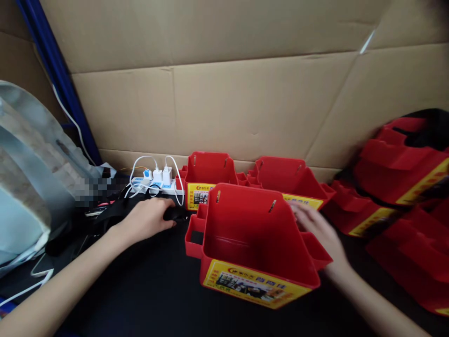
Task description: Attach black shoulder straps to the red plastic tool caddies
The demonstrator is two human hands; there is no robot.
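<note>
A red plastic tool box [252, 224], open at the top, is in front of me, tilted, with a yellow printed label [256, 284] on its front. It has small side pockets and two slots in its back wall. My right hand [317, 229], smeared by motion, grips its right side near the back; the fingertips are partly hidden behind the box. To the left, my left hand [150, 216] is curled, thumb and fingers closed around part of a black strap [174, 214] lying on the black surface.
Two more red boxes, one left [212, 167] and one right [282, 175], stand by the cardboard wall [245, 103]. Stacked red boxes [403, 168] fill the right side. A power strip with white chargers [162, 177] and cables sits behind my left hand. A pale bag [31, 164] stands far left.
</note>
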